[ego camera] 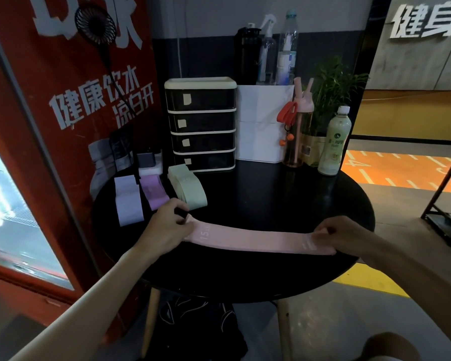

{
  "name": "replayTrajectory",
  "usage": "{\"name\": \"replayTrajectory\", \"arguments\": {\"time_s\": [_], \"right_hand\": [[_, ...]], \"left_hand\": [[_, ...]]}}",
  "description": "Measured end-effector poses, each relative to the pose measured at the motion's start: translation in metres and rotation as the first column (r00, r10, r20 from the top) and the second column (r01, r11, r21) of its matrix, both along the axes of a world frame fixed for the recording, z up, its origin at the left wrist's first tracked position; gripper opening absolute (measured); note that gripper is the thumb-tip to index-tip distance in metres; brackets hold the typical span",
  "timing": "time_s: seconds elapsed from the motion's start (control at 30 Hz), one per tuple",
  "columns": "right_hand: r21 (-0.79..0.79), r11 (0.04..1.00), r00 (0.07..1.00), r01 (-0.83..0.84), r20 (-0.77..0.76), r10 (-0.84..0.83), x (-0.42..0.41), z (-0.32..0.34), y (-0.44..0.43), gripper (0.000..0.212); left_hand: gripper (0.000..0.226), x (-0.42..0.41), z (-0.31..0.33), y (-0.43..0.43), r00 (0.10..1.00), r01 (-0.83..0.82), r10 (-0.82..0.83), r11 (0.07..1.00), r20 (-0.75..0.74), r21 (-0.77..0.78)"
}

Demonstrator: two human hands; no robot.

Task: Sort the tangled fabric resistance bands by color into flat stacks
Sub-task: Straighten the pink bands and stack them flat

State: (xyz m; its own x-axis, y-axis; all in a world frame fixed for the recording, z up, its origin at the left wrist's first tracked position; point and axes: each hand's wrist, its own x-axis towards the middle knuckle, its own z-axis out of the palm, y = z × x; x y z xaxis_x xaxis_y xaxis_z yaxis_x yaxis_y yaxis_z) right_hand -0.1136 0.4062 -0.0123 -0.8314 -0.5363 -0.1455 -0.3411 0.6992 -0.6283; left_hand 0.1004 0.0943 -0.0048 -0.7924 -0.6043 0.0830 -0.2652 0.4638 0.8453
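A pink fabric band lies stretched flat across the front of the round black table. My left hand pinches its left end, and my right hand grips its right end. At the table's back left three flat stacks lie side by side: pale lavender bands, purple bands and light green bands. My left hand is just in front of the purple and green stacks.
A black drawer unit and a white box stand at the back. A pink-lidded bottle, a green drink bottle and a potted plant stand at the back right. A red cabinet is on the left.
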Motion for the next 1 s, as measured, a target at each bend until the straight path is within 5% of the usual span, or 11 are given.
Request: {"name": "replayTrajectory", "arguments": {"time_s": [0.17, 0.23, 0.27, 0.33, 0.43, 0.53, 0.67, 0.77, 0.87, 1.0], "right_hand": [[0.285, 0.950, 0.987, -0.124, -0.059, 0.147, -0.005, 0.020, -0.005, 0.008], [0.413, 0.903, 0.973, -0.120, -0.132, 0.189, -0.003, 0.034, -0.008, 0.023], [0.370, 0.919, 0.967, -0.136, -0.153, 0.205, 0.000, 0.043, -0.011, 0.033], [-0.006, 0.980, 0.973, -0.200, -0.121, 0.198, 0.012, 0.066, -0.022, 0.053], [-0.448, 0.842, 0.950, -0.303, -0.072, 0.303, 0.038, 0.107, -0.042, 0.054], [-0.566, 0.727, 0.909, -0.388, -0.106, 0.402, 0.056, 0.138, -0.055, 0.039], [-0.582, 0.715, 0.918, -0.388, -0.170, 0.360, 0.061, 0.148, -0.063, 0.013], [-0.647, 0.675, 0.932, -0.355, -0.189, 0.308, 0.062, 0.150, -0.067, 0.009], [-0.726, 0.614, 0.945, -0.310, -0.165, 0.283, 0.063, 0.152, -0.070, 0.008], [-0.777, 0.561, 0.945, -0.285, -0.130, 0.299, 0.062, 0.151, -0.071, 0.011]], "left_hand": [[0.033, -0.005, 0.057, 0.024, 0.977, 0.115, -0.144, 0.977, -0.157, -0.177], [0.036, -0.009, 0.088, 0.038, 0.947, 0.197, -0.251, 0.947, -0.203, -0.252], [0.038, -0.012, 0.102, 0.045, 0.931, 0.231, -0.298, 0.928, -0.210, -0.293], [0.041, -0.018, 0.126, 0.058, 0.907, 0.290, -0.374, 0.889, -0.196, -0.355], [0.046, -0.028, 0.153, 0.074, 0.873, 0.357, -0.455, 0.840, -0.174, -0.407], [0.049, -0.032, 0.172, 0.084, 0.846, 0.403, -0.510, 0.802, -0.154, -0.440], [0.049, -0.033, 0.182, 0.088, 0.837, 0.414, -0.520, 0.807, -0.172, -0.421], [0.055, -0.034, 0.177, 0.088, 0.846, 0.336, -0.435, 0.883, -0.307, -0.327], [0.063, -0.039, 0.160, 0.093, 0.859, 0.278, -0.264, 0.960, -0.439, -0.032], [0.058, -0.047, 0.150, 0.098, 0.832, 0.332, -0.118, 0.889, -0.542, 0.316]]}}
